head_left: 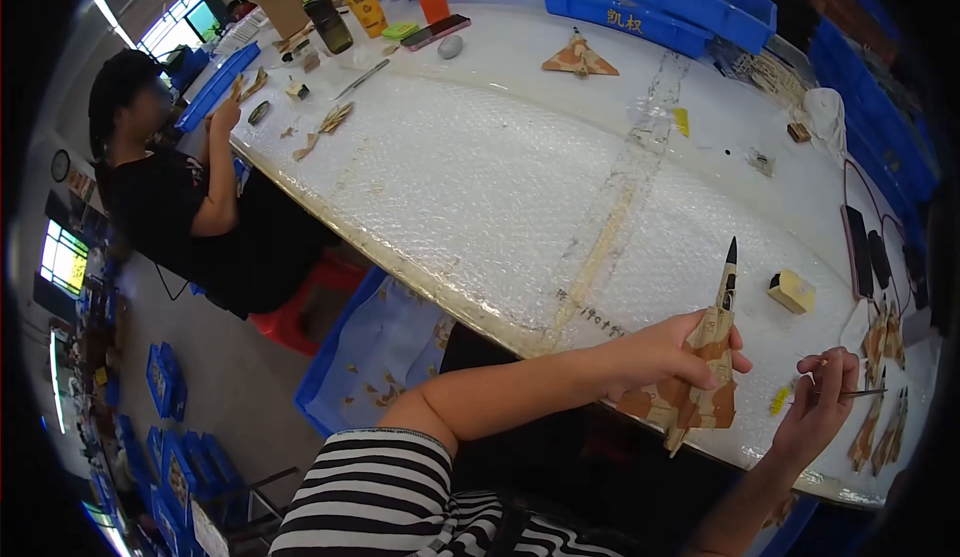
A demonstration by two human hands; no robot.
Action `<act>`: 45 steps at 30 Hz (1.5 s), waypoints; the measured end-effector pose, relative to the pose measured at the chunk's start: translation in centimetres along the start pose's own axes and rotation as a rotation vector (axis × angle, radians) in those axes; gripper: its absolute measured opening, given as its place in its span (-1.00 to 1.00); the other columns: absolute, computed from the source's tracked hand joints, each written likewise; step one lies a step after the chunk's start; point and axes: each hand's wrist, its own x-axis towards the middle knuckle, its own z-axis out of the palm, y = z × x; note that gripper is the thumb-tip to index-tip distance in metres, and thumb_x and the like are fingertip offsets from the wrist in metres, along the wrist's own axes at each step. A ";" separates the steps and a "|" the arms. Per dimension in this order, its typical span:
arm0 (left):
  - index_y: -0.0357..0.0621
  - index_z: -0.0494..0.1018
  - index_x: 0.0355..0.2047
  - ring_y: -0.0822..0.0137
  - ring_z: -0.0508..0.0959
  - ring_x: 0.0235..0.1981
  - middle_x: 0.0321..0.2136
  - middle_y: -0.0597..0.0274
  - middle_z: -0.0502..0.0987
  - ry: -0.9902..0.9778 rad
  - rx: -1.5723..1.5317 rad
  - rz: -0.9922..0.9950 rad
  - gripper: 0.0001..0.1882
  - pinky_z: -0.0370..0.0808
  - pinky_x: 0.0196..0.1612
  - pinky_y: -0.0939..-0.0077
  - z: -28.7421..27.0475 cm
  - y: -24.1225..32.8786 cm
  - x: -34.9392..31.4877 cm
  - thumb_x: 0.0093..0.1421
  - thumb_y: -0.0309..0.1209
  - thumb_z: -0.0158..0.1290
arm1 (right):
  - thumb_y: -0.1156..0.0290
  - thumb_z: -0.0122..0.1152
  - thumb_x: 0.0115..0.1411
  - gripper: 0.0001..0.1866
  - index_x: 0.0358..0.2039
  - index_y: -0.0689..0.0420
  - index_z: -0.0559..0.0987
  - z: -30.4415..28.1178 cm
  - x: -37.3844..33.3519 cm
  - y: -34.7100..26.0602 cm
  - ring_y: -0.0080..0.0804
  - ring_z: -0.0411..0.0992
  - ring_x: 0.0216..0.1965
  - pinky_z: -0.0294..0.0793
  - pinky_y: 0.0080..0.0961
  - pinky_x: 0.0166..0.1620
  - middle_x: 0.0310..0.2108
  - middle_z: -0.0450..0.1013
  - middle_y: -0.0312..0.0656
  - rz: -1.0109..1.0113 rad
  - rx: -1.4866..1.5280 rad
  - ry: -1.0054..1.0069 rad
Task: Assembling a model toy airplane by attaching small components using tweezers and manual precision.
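My left hand (665, 359) is closed round the body of a model jet plane (712, 342) in tan and brown camouflage. Its black nose points away from me, and its wings hang over the table's front edge. To the right, my right hand (828, 397) pinches a thin metal tool (866, 393), whose tip points right; whether it is tweezers or a pick I cannot tell. A small yellow piece (780, 400) lies just left of that hand. Beyond it sits a yellow sponge-like block (791, 292) with a dark patch.
More camouflaged model planes (880, 397) lie at the right edge, and one (581, 58) stands far back. Phones (857, 250) with a cable rest at right. Blue bins (640, 19) line the back. At left, a seated co-worker (165, 172) handles plane parts. A blue tray (370, 357) hangs below the edge.
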 end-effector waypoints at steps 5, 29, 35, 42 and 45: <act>-0.10 0.23 -0.16 0.30 0.38 -0.12 -0.15 0.07 0.42 0.006 0.004 0.014 -0.57 0.26 -0.04 0.45 0.2 0.1 0.8 -0.11 -0.55 -0.01 | 0.48 -0.01 0.09 -0.97 -0.48 0.11 0.39 -1.2 0.6 -0.5 -0.75 0.20 -0.65 -0.08 -0.89 -0.65 -0.66 0.26 -0.38 -0.040 -0.074 -0.014; -0.21 0.28 -0.14 0.22 0.46 -0.30 -0.26 0.05 0.39 0.721 0.172 0.315 -0.65 0.43 -0.27 0.47 -11.9 11.9 -5.0 -0.01 -0.50 -0.08 | 0.25 0.23 -0.03 -0.68 -0.30 0.13 0.42 -1.1 6.9 2.0 -0.56 0.22 -0.60 0.19 -0.65 -0.52 -0.58 0.33 -0.28 -0.305 -0.890 -0.243; -0.35 0.28 -0.33 0.31 0.50 -0.45 -0.43 0.05 0.45 1.039 0.430 0.488 -0.78 0.47 -0.39 0.58 -18.3 15.2 -4.8 0.04 -0.49 0.02 | 0.57 0.16 -0.08 -0.81 -0.38 0.17 0.43 0.6 -1.4 2.1 -0.46 0.24 -0.54 0.26 -0.65 -0.44 -0.49 0.31 -0.24 -0.396 -0.790 -0.766; -0.39 0.35 -0.39 0.35 0.47 -0.49 -0.47 0.08 0.47 1.125 0.633 0.405 -0.71 0.44 -0.44 0.63 -18.7 15.6 -5.4 -0.02 -0.40 0.11 | 0.63 0.15 -0.16 -0.84 -0.48 0.18 0.46 3.2 -5.2 4.4 -0.37 0.24 -0.41 0.27 -0.55 -0.37 -0.43 0.30 -0.21 -0.586 -0.820 -0.662; -0.36 0.48 -0.57 0.43 0.37 -0.59 -0.59 0.19 0.47 1.209 1.095 0.099 -0.57 0.35 -0.48 0.65 -19.7 15.4 -4.6 -0.05 -0.13 0.15 | 0.59 0.14 -0.12 -0.87 -0.48 0.18 0.46 2.7 -5.2 5.5 -0.36 0.24 -0.40 0.27 -0.56 -0.34 -0.42 0.30 -0.21 -0.636 -0.857 -0.620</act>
